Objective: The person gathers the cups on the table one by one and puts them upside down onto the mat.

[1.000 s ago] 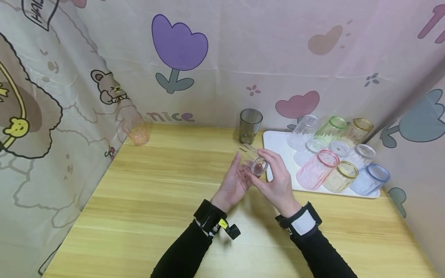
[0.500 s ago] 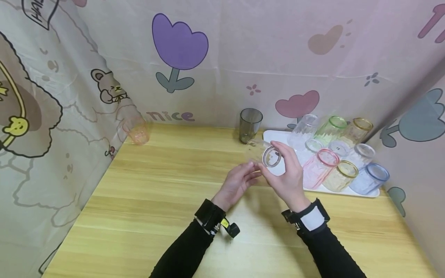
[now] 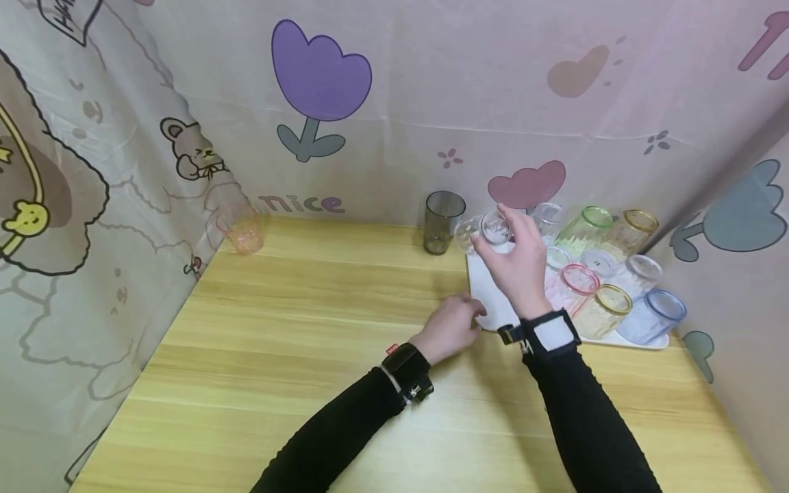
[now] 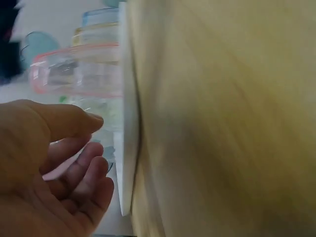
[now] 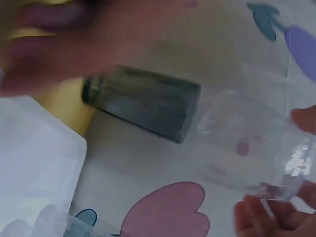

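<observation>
My right hand (image 3: 520, 267) grips a clear drinking glass (image 3: 496, 229) near its thick end, raised over the back left part of the white tray (image 3: 493, 301). In the right wrist view this glass (image 5: 247, 145) lies sideways, its far end pointing toward the smoky grey glass (image 5: 148, 103). At the tray's front left edge is my left hand (image 3: 448, 327), fingers loosely bent and holding nothing. The left wrist view puts the left fingertips (image 4: 101, 170) close beside the tray's rim (image 4: 129, 123), with a pink glass (image 4: 76, 71) beyond them.
Several tinted glasses crowd the tray's right part, among them green (image 3: 585, 226), yellow (image 3: 604, 311) and blue (image 3: 653, 318) ones. An orange-tinted glass (image 3: 243, 233) stands at the table's far left corner. A printed curtain (image 3: 382, 137) hangs along the back edge.
The right hand has carried the clear glass away from the left hand, up and back over the tray. My left hand has let go of it and moved right to the tray's front left edge.
</observation>
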The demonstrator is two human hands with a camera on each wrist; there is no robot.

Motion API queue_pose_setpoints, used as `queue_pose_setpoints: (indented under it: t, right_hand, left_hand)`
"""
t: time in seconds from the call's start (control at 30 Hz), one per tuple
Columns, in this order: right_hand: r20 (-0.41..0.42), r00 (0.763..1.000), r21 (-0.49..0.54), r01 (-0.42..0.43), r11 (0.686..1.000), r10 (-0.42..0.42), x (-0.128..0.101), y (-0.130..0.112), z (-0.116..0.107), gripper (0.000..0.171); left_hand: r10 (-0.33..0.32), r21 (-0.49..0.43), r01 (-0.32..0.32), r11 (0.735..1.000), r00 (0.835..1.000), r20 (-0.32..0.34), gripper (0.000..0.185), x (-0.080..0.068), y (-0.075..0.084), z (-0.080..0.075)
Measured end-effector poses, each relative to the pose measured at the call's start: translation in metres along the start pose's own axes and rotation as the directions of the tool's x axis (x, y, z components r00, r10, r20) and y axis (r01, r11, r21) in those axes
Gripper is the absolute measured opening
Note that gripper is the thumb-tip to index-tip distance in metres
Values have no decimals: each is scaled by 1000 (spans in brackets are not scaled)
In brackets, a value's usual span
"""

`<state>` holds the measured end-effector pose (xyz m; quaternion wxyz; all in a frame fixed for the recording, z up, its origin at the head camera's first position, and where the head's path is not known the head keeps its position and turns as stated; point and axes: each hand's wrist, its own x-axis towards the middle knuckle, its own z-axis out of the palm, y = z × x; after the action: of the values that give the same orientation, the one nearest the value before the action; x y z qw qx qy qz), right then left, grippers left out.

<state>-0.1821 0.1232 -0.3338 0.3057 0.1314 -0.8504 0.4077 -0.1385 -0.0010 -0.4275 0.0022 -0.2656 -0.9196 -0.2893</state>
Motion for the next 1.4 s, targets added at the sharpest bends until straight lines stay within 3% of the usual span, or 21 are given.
queue_pose_setpoints:
  t: [0.1, 0.2, 0.43, 0.63, 0.97, 1.13, 1.3, 1.4]
  right_hand:
    - [52, 992, -57, -115, 992, 118, 23, 1, 4, 63]
    - [104, 973, -133, -192, 972, 206, 40, 5, 9, 64]
    - [182, 930, -271, -265, 925, 320, 68, 21, 26, 65]
    - [275, 878, -372, -279, 886, 392, 83, 35, 37, 69]
    - [345, 821, -482, -262, 836, 455, 86, 61, 44, 63]
    - [342, 816, -502, -261, 825, 466, 82, 79, 45, 54]
    - [345, 828, -474, -253, 843, 442, 73, 90, 47, 40]
    - [354, 835, -466, -234, 853, 422, 68, 95, 51, 41]
  left_hand:
    - [60, 189, -68, 980, 997, 51, 28, 7, 1, 4]
    - [71, 271, -91, 958, 994, 83, 29, 11, 1, 7]
    - [17, 261, -38, 965, 996, 85, 27, 14, -3, 9]
    - [3, 258, -27, 966, 996, 94, 17, 17, -2, 6]
    - [-28, 329, -3, 944, 996, 90, 15, 18, 10, 4]
    - [-47, 352, 13, 936, 995, 88, 16, 20, 14, 8]
    - [-67, 352, 32, 935, 994, 89, 18, 19, 15, 11]
    - [-77, 341, 40, 939, 993, 94, 19, 18, 15, 11]
